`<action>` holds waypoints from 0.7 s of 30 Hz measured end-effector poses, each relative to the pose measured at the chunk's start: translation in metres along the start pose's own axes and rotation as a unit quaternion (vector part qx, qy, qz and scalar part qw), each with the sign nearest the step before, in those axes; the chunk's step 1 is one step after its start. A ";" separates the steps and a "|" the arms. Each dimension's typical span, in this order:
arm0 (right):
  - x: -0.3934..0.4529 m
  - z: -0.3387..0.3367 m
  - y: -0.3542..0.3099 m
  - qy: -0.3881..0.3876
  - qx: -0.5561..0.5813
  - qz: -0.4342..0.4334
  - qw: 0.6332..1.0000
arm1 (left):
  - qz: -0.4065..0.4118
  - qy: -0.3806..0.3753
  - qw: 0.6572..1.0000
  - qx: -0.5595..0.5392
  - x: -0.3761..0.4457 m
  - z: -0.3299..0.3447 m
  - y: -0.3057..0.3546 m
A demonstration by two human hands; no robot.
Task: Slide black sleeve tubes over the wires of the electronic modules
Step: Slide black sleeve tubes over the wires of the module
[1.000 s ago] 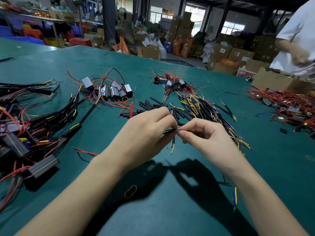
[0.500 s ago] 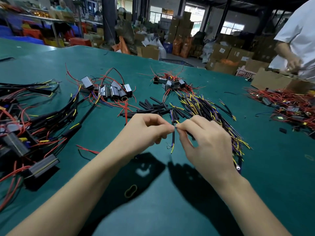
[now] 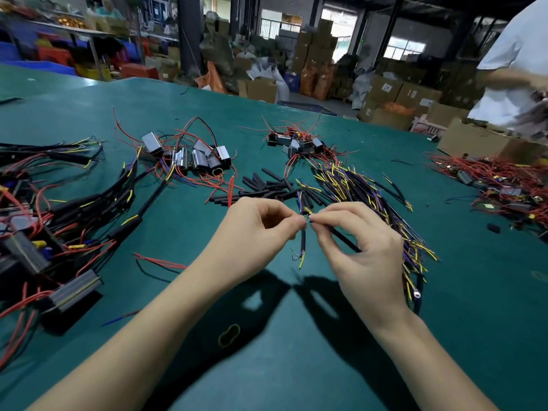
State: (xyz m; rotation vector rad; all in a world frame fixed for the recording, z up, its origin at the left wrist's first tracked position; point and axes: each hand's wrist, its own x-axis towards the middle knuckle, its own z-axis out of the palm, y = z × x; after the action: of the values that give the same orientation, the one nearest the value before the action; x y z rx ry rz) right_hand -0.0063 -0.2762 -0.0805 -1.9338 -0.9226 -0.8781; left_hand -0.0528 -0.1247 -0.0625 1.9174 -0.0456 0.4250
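Note:
My left hand [image 3: 255, 232] and my right hand [image 3: 361, 250] meet at their fingertips above the green table [image 3: 296, 366]. The left hand pinches a short black-sheathed wire piece [image 3: 302, 244] that hangs down, with yellow and blue ends showing. The right hand pinches a thin black sleeve tube [image 3: 341, 237] that runs back under its fingers. A pile of loose black sleeve tubes [image 3: 267, 186] lies just beyond my hands. Silver modules with red wires [image 3: 192, 157] lie at the left behind them.
A heap of black, yellow and purple wires [image 3: 370, 197] spreads to the right of my hands. Sleeved modules [image 3: 59, 221] crowd the left edge. More modules [image 3: 296, 142] lie farther back. Red wire parts [image 3: 504, 185] and a person in white [image 3: 516, 69] are at the right.
Both hands rose slightly and turned; the right hand came in over the wire heap and now pinches at the top of the hanging wire piece. The person at the right shifted.

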 end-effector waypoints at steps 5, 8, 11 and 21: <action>-0.001 0.000 0.007 0.025 -0.222 -0.221 0.949 | -0.108 -0.021 0.990 -0.086 0.001 0.005 0.000; 0.000 -0.001 0.009 0.007 -0.210 -0.232 0.950 | -0.151 -0.041 0.980 -0.124 0.001 0.004 0.001; -0.001 -0.002 0.009 -0.048 -0.075 -0.109 0.990 | -0.143 -0.028 0.981 -0.127 0.000 0.005 0.002; 0.014 -0.014 0.001 -0.137 0.265 0.289 0.910 | 0.189 0.052 0.970 0.141 -0.003 -0.001 0.001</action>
State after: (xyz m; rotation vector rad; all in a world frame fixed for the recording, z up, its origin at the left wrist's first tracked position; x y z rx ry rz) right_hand -0.0022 -0.2849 -0.0635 -1.7088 -0.5945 0.0040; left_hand -0.0567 -0.1245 -0.0618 2.1673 -0.2993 0.8249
